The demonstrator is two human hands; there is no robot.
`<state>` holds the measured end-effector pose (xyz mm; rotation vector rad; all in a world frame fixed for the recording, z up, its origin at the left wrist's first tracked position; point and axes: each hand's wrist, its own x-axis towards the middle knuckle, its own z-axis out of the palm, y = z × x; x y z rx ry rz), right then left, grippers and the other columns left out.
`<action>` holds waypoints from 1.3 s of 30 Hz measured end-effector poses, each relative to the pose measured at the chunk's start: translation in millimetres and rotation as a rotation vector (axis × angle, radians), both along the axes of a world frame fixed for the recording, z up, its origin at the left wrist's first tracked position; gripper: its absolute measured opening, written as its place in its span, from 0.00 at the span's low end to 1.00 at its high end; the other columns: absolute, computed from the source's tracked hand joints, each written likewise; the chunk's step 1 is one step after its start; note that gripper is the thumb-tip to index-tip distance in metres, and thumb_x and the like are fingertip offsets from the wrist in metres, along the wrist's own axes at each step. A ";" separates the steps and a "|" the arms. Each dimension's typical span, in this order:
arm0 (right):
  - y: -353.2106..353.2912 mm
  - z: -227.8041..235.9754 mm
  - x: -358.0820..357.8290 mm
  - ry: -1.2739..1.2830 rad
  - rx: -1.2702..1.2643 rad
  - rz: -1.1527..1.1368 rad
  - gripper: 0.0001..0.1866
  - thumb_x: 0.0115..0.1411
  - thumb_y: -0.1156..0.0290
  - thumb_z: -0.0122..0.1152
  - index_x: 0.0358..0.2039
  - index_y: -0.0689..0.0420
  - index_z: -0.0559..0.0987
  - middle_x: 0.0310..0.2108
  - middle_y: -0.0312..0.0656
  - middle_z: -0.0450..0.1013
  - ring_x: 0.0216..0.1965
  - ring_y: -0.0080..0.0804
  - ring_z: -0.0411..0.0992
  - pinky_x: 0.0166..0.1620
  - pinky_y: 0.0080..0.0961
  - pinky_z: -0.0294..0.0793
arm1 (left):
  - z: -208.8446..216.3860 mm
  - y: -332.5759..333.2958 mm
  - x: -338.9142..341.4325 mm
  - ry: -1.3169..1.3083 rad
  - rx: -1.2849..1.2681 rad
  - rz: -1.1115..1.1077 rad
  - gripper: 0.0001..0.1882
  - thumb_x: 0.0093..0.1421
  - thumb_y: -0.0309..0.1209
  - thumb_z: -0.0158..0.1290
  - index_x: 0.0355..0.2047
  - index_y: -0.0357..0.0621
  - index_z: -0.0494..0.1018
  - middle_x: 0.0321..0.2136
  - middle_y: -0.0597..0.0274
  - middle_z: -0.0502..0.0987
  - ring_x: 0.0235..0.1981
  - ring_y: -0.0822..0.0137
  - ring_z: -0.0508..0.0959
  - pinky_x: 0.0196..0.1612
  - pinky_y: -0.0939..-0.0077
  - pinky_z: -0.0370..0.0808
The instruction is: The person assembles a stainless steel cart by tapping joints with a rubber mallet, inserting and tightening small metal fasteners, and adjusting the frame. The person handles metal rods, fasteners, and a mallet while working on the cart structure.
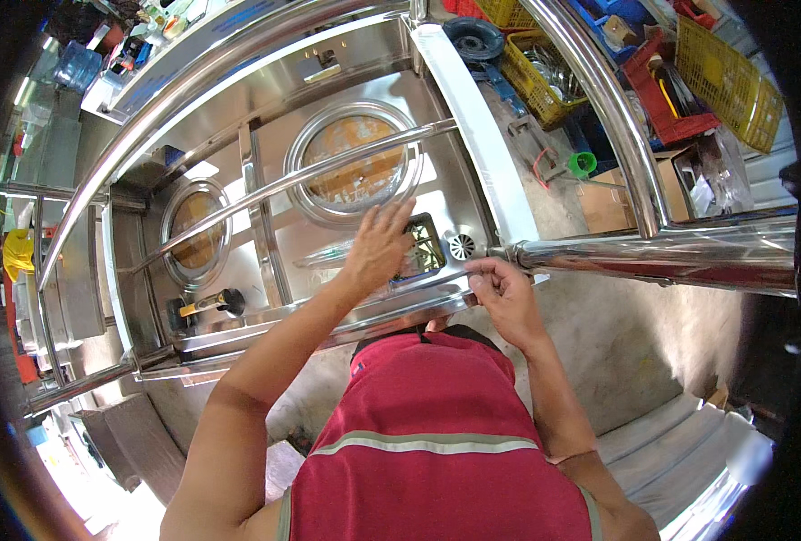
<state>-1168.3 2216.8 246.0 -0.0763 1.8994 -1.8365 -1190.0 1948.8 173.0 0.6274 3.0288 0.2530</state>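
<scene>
A stainless steel cart frame lies in front of me, with a steel panel (283, 243) inside its tubes. My left hand (378, 251) reaches over the panel, fingers stretched out, with its fingertips beside a small dark-rimmed tray (431, 242) of thin metal pieces. Part of that tray is hidden by the hand. A slotted round metal disc (461, 246) rests just right of the tray. At the panel's near right corner, close to a thick tube (653, 261), my right hand (507, 302) has its fingers curled with thumb and forefinger close together. Whatever they may pinch is too small to make out.
Two round openings with raised steel rims (294, 171) are set in the panel, and a thin bar (265, 191) crosses above them. A black and yellow tool (209, 307) lies at the left. Yellow crates (549, 104) and a red bin (680, 126) stand at the far right.
</scene>
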 end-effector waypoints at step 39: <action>-147.3 -119.3 -84.2 0.609 1.400 0.979 0.12 0.64 0.69 0.55 0.35 0.50 0.89 0.36 0.42 0.85 0.39 0.39 0.85 0.38 0.37 0.84 | -6.4 -127.2 59.6 -0.390 0.706 0.766 0.16 0.62 0.37 0.63 0.39 0.36 0.76 0.32 0.45 0.82 0.35 0.51 0.84 0.40 0.60 0.77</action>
